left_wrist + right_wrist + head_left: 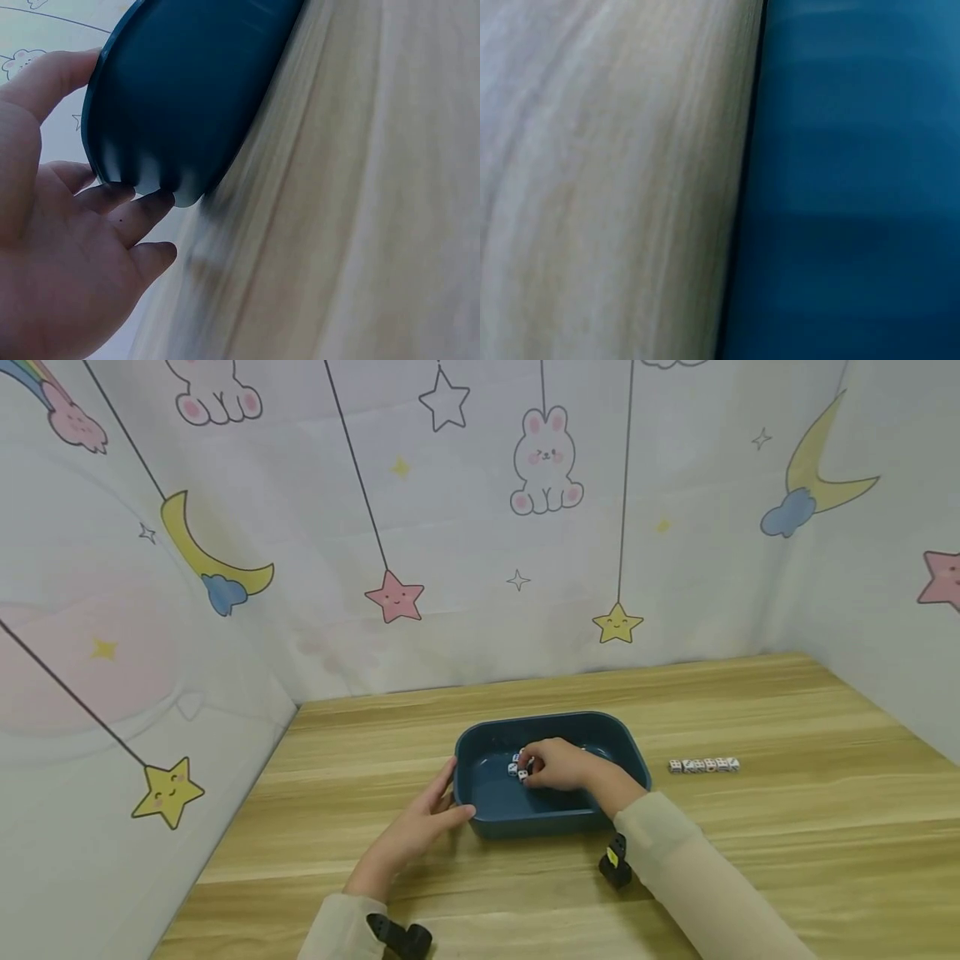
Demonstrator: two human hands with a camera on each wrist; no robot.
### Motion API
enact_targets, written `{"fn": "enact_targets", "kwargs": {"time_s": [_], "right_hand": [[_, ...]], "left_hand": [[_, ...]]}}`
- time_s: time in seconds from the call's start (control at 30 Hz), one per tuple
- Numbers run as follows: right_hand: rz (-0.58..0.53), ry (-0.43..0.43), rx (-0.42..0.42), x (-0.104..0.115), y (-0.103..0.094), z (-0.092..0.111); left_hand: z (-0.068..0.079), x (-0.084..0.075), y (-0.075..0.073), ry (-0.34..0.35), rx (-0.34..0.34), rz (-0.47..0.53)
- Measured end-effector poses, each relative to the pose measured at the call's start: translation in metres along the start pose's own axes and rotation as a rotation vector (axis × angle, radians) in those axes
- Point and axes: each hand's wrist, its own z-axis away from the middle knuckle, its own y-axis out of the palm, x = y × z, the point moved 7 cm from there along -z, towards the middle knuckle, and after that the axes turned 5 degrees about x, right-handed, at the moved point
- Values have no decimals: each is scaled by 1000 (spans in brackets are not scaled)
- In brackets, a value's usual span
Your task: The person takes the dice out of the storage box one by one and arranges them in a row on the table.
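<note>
A dark blue rectangular plastic tub [517,827] stands on the wooden table. My left hand [416,828] holds its left end, thumb at the rim by the near corner and fingertips against the outer wall. In the left wrist view, that hand [71,217] has its fingers bent onto the tub's outside [187,82]. My right hand [562,766] reaches inside the tub, its thumb and fingers curled and pinching at a small white die [522,775]. Another die [513,769] lies just beside the fingertips. The right wrist view shows only the tub's blurred wall [855,180] and the table.
A straight row of several white dice [703,765] lies on the wooden table [787,843], to the right of the tub. Behind and at both sides hangs a white cloth [480,652] printed with stars, moons and rabbits. Each wrist carries a black camera [617,862].
</note>
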Motion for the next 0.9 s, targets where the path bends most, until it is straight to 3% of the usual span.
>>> {"fn": "enact_targets", "kwargs": {"time_s": [0.9], "right_hand": [[32,-18,19,-1,2,0]], "left_hand": [[-1,0,-1,6,6,-17]]}}
